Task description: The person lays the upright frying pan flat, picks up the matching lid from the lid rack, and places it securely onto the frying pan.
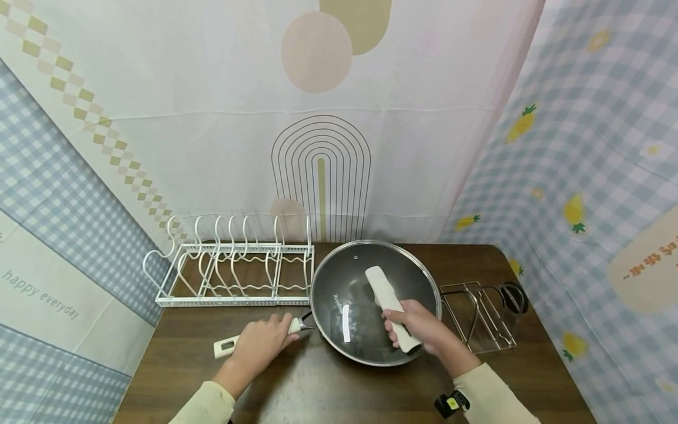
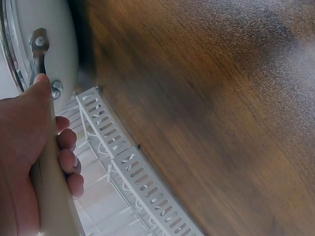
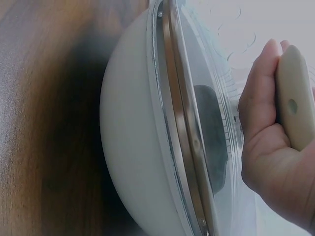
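A cream-white frying pan (image 3: pixel 129 123) with a clear glass lid (image 1: pixel 346 277) over it is at the middle of the table. My left hand (image 1: pixel 261 343) grips the pan's long cream handle (image 2: pixel 55 196), thumb lying along its top near the metal joint. My right hand (image 1: pixel 418 325) holds the lid's long cream knob (image 1: pixel 378 284), fingers wrapped round its near end. Viewed from the right wrist, a narrow strip shows between lid edge and pan rim; I cannot tell whether they touch. The pan's inside looks dark through the glass.
To the left stands a white metal rack (image 1: pixel 233 302) with several curved wire dividers, close beside the pan. A smaller wire rack (image 1: pixel 503 347) with a dark round piece (image 1: pixel 514 297) sits at the right. Patterned curtains (image 1: pixel 222 147) border the brown wooden table (image 1: pixel 296 388).
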The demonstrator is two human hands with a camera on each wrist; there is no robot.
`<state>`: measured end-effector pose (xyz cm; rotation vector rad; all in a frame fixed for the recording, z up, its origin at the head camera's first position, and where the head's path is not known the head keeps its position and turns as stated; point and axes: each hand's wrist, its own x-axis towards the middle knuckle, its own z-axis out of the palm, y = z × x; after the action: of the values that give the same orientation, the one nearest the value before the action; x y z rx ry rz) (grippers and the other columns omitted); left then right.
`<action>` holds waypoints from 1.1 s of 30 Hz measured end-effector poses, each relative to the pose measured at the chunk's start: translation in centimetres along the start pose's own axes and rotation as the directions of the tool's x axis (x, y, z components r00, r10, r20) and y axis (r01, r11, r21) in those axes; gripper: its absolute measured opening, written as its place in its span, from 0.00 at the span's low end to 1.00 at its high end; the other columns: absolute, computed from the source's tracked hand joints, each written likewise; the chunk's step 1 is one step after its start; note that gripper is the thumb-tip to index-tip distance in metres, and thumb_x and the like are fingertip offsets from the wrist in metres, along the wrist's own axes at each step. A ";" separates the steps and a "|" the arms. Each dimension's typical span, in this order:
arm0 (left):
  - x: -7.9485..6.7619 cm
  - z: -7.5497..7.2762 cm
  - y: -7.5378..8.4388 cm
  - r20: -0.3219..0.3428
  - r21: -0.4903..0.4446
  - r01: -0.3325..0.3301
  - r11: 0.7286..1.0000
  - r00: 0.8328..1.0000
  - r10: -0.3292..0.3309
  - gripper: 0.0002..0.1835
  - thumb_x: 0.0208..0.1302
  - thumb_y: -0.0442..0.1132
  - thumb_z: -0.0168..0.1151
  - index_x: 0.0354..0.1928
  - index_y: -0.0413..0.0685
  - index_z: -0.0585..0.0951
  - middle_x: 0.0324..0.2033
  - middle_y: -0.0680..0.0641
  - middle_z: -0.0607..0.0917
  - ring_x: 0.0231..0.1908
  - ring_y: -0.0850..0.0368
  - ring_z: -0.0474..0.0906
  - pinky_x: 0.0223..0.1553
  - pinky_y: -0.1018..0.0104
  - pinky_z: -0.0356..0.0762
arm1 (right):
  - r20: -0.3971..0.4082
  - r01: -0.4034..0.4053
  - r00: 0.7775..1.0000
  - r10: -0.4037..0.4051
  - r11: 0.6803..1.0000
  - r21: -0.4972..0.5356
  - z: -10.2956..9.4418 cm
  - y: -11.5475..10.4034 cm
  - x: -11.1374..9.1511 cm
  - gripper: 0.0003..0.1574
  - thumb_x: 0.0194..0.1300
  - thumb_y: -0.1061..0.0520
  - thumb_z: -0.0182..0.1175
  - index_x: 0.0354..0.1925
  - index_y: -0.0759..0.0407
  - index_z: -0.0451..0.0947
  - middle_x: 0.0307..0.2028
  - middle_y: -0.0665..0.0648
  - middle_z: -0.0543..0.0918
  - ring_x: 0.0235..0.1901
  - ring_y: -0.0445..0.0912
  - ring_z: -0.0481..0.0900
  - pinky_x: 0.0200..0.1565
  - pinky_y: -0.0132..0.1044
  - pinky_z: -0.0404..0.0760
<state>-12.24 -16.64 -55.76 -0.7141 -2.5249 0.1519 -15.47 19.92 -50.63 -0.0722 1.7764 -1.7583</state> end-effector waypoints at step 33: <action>-0.1 0.1 -0.1 0.006 -0.018 -0.002 1.000 1.000 0.002 0.33 0.80 0.66 0.29 0.38 0.44 0.72 0.18 0.47 0.74 0.11 0.51 0.73 0.10 0.57 0.70 | 0.006 -0.014 1.000 0.014 1.000 0.013 0.1 0.5 1.2 0.12 0.79 0.58 0.51 0.46 0.69 0.67 0.25 0.51 0.77 0.21 0.40 0.78 0.25 0.33 0.82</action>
<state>-12.25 -16.76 -55.90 -0.7242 -2.5350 0.1321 -16.18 19.33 -51.51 -0.0597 1.7570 -1.7582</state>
